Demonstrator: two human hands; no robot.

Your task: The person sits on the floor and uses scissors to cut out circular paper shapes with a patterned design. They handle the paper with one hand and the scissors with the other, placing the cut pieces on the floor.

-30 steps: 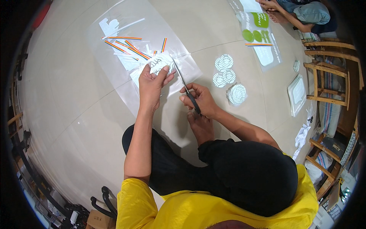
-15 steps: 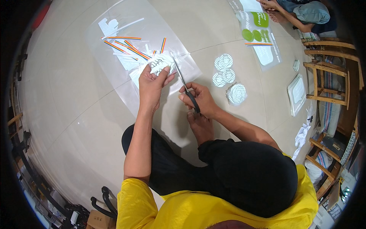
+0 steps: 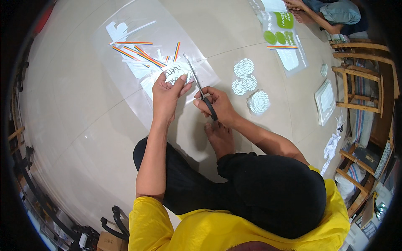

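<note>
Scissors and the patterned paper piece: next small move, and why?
Probably close the scissors for one short snip, then turn the paper piece a little with the left hand. The blades lie along the piece's right edge, the right hand is in the handles, and the left fingers pinch the piece from below, clear of the blades. How far the cut has run is not visible.

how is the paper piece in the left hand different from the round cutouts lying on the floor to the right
The paper piece is pinched in the left hand, raised off the floor beside the scissors held by the right hand; the round cutouts lie flat on the tiles, touched by no one. The held piece has an uneven outline, while the cutouts are neat circles. The held piece is a single one; the cutouts form a cluster of several. Both are white with dark line patterns.
</note>
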